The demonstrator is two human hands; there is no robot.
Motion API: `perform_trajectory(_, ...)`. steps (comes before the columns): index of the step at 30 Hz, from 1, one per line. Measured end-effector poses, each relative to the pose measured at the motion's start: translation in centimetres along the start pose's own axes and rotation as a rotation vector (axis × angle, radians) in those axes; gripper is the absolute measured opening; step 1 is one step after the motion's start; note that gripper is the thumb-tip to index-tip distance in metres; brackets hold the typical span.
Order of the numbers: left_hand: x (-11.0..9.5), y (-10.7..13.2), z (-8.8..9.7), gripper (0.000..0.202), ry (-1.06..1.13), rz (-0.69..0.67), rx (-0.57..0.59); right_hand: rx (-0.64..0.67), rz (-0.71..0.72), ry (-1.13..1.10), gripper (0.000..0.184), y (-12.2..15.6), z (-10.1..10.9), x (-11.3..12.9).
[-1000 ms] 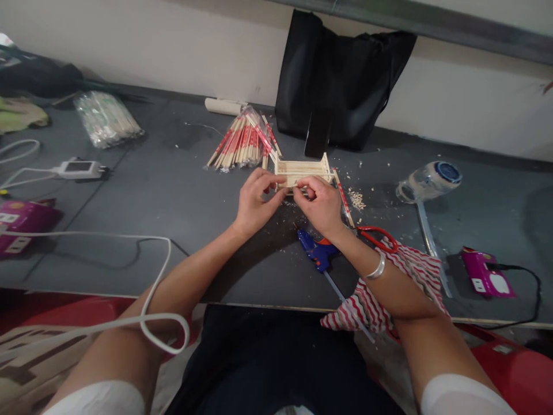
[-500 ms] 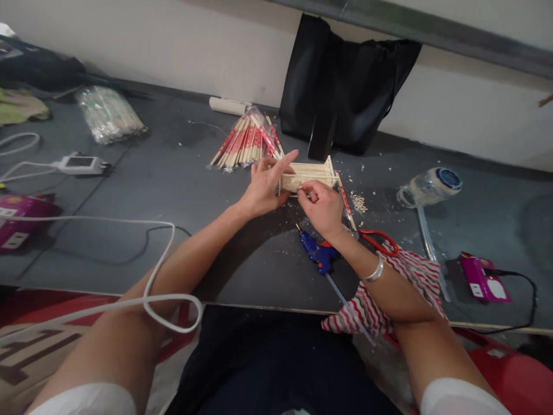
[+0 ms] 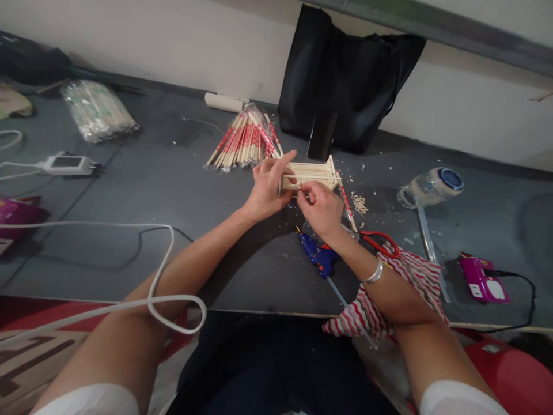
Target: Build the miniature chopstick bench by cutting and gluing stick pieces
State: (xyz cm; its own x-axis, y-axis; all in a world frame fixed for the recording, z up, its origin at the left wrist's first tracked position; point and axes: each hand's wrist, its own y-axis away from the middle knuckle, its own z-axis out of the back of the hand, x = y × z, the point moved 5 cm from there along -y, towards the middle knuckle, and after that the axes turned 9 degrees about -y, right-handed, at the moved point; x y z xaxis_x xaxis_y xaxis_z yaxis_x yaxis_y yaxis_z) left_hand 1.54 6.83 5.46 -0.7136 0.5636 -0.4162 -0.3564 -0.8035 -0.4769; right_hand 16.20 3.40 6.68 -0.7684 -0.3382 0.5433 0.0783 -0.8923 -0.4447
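Note:
A small frame built of pale wooden sticks [image 3: 311, 169] lies on the grey table in front of me. My left hand [image 3: 271, 185] grips its left end, thumb and fingers around it with one finger raised. At the frame's near side my right hand [image 3: 322, 208] is closed in a pinch; whatever its fingertips hold is hidden or too small to name. A blue glue gun [image 3: 316, 253] lies just below my right hand, a glue stick poking from its back. Red-handled scissors [image 3: 380, 241] are partly under my right forearm.
Beyond my left hand lie bagged red-patterned chopsticks [image 3: 244, 138]. A black bag [image 3: 345, 86] with a phone [image 3: 322, 135] leaning on it stands at the wall. Right are wood bits [image 3: 359, 203], a jar [image 3: 432, 187], a striped cloth [image 3: 415, 271]. A white cable [image 3: 159, 271] crosses my left arm.
The view has shifted slightly, so things on the left sit further left. Both hands stay at the stick frame in nearly the same pose.

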Motion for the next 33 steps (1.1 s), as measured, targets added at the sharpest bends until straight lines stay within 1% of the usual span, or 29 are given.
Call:
perform_trajectory(8,-0.33,-0.01,0.1,0.078,0.01,0.036,0.008,-0.008,-0.002,0.016,0.012,-0.12,0.09,0.17)
perform_trajectory(13,-0.45,-0.02,0.1,0.078,-0.007,0.051,0.021,0.011,-0.018,0.024,0.013,-0.12,0.03,0.14)
perform_trajectory(19,-0.35,-0.1,0.15,0.073,0.014,0.061,0.005,0.033,-0.027,0.028,0.014,-0.09,-0.1,0.14)
perform_trajectory(25,-0.08,-0.19,-0.1,0.069,0.017,0.054,-0.003,0.011,-0.01,-0.015,0.014,-0.05,0.05,0.2)
perform_trajectory(33,-0.13,-0.26,0.01,0.061,0.003,0.068,0.006,0.035,-0.013,-0.009,0.017,0.15,-0.06,0.37)
